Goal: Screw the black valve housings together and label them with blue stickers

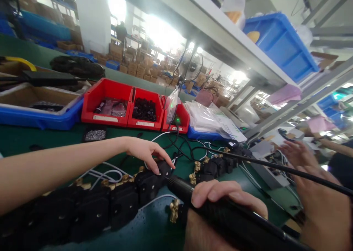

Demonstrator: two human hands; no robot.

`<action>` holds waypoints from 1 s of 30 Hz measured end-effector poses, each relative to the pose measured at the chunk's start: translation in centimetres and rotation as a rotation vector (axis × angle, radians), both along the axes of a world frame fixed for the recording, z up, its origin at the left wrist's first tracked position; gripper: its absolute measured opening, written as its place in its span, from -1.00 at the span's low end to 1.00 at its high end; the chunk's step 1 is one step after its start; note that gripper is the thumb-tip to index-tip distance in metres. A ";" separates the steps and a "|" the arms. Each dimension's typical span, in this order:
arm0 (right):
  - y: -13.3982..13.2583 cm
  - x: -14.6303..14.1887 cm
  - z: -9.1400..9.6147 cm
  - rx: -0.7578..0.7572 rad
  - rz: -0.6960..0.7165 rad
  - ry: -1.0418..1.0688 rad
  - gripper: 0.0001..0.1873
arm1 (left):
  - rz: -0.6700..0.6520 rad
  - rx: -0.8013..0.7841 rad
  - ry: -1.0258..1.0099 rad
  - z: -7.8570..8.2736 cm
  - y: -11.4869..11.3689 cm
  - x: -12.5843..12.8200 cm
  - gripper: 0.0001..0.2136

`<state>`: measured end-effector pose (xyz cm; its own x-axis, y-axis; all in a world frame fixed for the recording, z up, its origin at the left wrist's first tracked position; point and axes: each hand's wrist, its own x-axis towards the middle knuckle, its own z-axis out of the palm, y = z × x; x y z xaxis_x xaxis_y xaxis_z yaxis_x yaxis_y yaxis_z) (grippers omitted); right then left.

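Note:
My left hand (145,152) reaches in from the left, its fingers bent down and pressed on the end black block (164,169) of a row of black blocks with brass fittings (121,199) lying on the green bench. My right hand (223,201) is wrapped round a black power screwdriver (234,221). The tool's front end (172,183) sits right against that same end block. A black cable (275,165) runs from the tool up to the right.
A second row of black blocks (215,166) lies behind. White wires (110,174) trail on the bench. Red bins (121,104), a blue tray (41,115) and plastic bags (209,118) line the back. Another person's hands (298,153) work at the right.

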<state>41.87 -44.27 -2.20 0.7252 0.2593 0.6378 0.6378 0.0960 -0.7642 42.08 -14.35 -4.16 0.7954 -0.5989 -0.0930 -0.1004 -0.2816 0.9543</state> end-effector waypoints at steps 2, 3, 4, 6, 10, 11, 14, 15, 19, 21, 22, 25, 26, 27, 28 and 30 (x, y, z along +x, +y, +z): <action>1.2 -2.1 -0.6 0.022 0.009 -0.013 -0.63 | -0.038 -0.017 0.046 0.0 -0.1 0.1 -0.51; 1.8 -2.9 -0.7 0.037 0.013 -0.021 -0.58 | -0.054 -0.022 0.067 0.1 -0.1 0.1 -0.52; 2.2 -3.5 -0.7 0.053 0.015 -0.028 -0.54 | -0.060 -0.027 0.079 0.1 -0.1 0.1 -0.53; 2.9 -4.3 -0.3 0.083 0.018 -0.041 -0.50 | -0.062 -0.036 0.087 0.2 -0.1 0.0 -0.54; 3.6 -4.5 0.3 0.139 0.024 -0.049 -0.55 | -0.061 -0.047 0.071 0.2 -0.1 -0.1 -0.57; 3.7 -4.5 0.4 0.153 0.028 -0.050 -0.55 | -0.059 -0.047 0.066 0.1 -0.1 -0.1 -0.58; 4.0 -4.2 0.4 0.189 0.043 -0.067 -0.56 | -0.052 -0.046 0.049 0.0 -0.1 0.0 -0.58; 4.1 -4.1 0.3 0.197 0.049 -0.076 -0.58 | -0.048 -0.047 0.042 0.0 -0.1 0.0 -0.58; 4.9 -4.1 0.3 0.246 0.042 -0.110 -0.72 | -0.022 -0.052 0.017 0.0 -0.2 0.0 -0.59; 5.6 -4.4 0.4 0.293 0.031 -0.114 -0.80 | -0.002 -0.056 0.008 -0.1 -0.3 -0.1 -0.59; 6.1 -4.5 0.5 0.324 0.022 -0.113 -0.82 | 0.008 -0.059 0.005 -0.1 -0.4 -0.1 -0.59; 7.7 -5.1 1.0 0.396 -0.023 -0.104 -0.77 | 0.036 -0.066 -0.002 -0.1 -0.5 -0.4 -0.59; 8.1 -5.3 1.1 0.405 -0.043 -0.096 -0.72 | 0.043 -0.066 -0.002 -0.2 -0.5 -0.4 -0.59; 8.3 -5.4 1.3 0.409 -0.059 -0.083 -0.66 | 0.049 -0.065 -0.003 -0.3 -0.5 -0.5 -0.59; 8.3 -5.4 1.4 0.414 -0.072 -0.066 -0.61 | 0.053 -0.061 -0.003 -0.3 -0.5 -0.5 -0.58; 7.5 -5.1 1.3 0.399 -0.070 -0.029 -0.56 | 0.063 -0.049 -0.006 -0.6 -0.5 -0.4 -0.56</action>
